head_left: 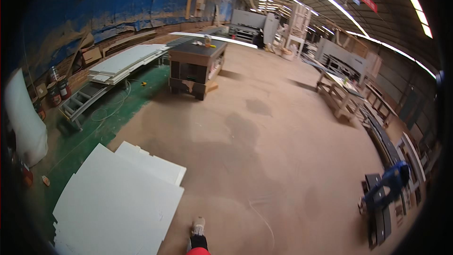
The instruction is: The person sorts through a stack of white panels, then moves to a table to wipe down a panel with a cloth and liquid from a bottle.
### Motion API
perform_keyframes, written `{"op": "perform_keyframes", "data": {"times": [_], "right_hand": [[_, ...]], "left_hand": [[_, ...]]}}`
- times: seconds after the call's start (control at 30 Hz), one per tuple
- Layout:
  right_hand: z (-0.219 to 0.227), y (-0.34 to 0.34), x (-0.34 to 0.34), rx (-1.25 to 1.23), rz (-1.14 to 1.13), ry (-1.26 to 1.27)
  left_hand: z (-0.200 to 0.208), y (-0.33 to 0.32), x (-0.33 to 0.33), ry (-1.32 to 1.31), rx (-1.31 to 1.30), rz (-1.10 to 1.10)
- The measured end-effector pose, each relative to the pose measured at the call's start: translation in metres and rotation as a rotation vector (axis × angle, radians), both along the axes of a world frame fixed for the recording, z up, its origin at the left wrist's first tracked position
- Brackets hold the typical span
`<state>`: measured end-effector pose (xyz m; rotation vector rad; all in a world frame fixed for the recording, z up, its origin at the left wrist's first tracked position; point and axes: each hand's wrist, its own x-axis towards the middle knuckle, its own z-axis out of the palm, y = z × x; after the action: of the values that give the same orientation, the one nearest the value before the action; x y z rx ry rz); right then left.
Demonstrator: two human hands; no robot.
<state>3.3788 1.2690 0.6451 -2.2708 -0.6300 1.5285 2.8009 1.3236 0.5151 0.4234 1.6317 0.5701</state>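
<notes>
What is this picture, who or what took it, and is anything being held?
No robot here: you are seeing through the left of two wide fisheye cameras worn on a person's head, which is why straight edges bend. At the bottom are the wearer's shoe and a bit of red clothing. The wearer's hands are out of view, so I cannot tell whether they hold anything. Low on the left lies a stack of pale panels; farther off, more pale sheets rest on a roller conveyor. Small items, too small to identify, lie on a dark-topped table. At right, someone in blue appears to bend near dark boards.
</notes>
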Motion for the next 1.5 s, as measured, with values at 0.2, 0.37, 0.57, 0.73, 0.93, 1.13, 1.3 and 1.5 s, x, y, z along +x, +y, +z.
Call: {"op": "perform_keyframes", "data": {"times": [0.2, 0.37, 0.57, 0.73, 0.93, 1.13, 1.3, 1.5], "right_hand": [[-0.086, 0.151, 0.055, -0.148, -0.255, 0.660], [0.026, 0.367, -0.019, 0.134, -0.315, 0.107], [-0.007, 0.545, -0.006, -0.056, -0.242, 0.142], [-0.035, 0.746, 0.020, -0.191, 0.279, 0.064], [-0.135, 1.098, 0.091, -0.050, 0.656, -0.060], [-0.052, 1.465, -0.150, 0.201, 0.380, -0.002], [-0.044, 1.581, -0.371, 0.310, 0.809, 0.264], [-0.089, 1.653, -0.485, 0.329, 1.676, 0.095]], "left_hand": [[-0.003, 0.201, 0.020, 0.228, -0.051, -0.591], [0.025, 0.411, 0.028, 0.563, 0.244, -1.135], [0.020, 0.659, 0.036, 0.149, 0.221, -0.058], [0.019, 0.798, 0.035, 0.034, 0.374, -0.040], [0.013, 0.830, 0.011, -0.244, 0.071, 0.639], [-0.044, 0.810, 0.000, 0.747, 0.201, -0.549], [0.036, 0.915, -0.026, 0.161, -0.218, 0.342], [0.051, 1.150, -0.239, 0.421, -0.061, -0.007]]}}
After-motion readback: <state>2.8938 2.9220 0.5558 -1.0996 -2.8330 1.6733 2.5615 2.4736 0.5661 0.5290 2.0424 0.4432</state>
